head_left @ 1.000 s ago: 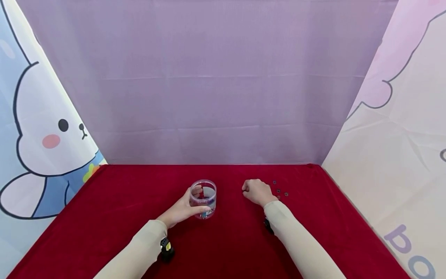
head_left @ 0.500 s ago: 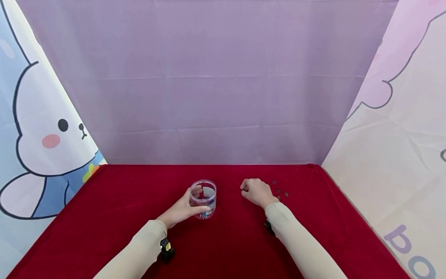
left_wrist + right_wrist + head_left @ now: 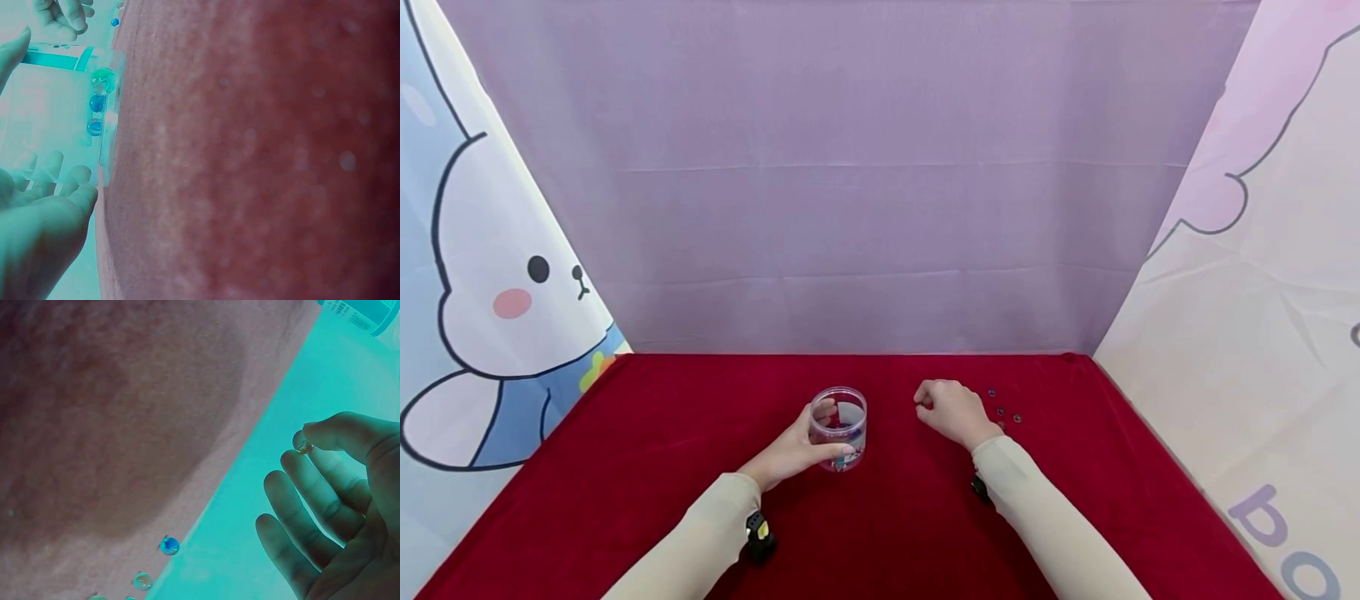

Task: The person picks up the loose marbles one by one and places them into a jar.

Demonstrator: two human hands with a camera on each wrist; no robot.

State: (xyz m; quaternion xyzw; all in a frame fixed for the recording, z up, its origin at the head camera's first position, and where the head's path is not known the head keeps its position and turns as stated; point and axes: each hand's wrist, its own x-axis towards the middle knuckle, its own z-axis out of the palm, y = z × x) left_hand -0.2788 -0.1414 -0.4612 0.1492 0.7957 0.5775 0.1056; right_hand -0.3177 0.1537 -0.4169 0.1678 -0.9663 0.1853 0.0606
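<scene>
My left hand [image 3: 788,454] holds a clear plastic jar [image 3: 852,417] on the red cloth, thumb on the near side and fingers on the far side. The jar's mouth faces up and a printed label runs along its wall. In the left wrist view, a green marble [image 3: 103,80] and blue marbles [image 3: 96,104] lie at its bottom. To the right of the jar, my right hand [image 3: 955,410] pinches a clear marble [image 3: 302,442] with an orange-brown tint between thumb and fingertips. The other fingers are loosely bent. The head view hides this marble.
Several loose marbles [image 3: 1001,411] lie just right of the right hand; one shows blue [image 3: 169,545] in the right wrist view. Red cloth [image 3: 700,392] covers the table. A purple curtain [image 3: 850,208] stands behind, with printed cloth walls on both sides.
My right hand has shifted slightly left, toward the jar, away from the loose marbles. The left hand and the jar have stayed in place.
</scene>
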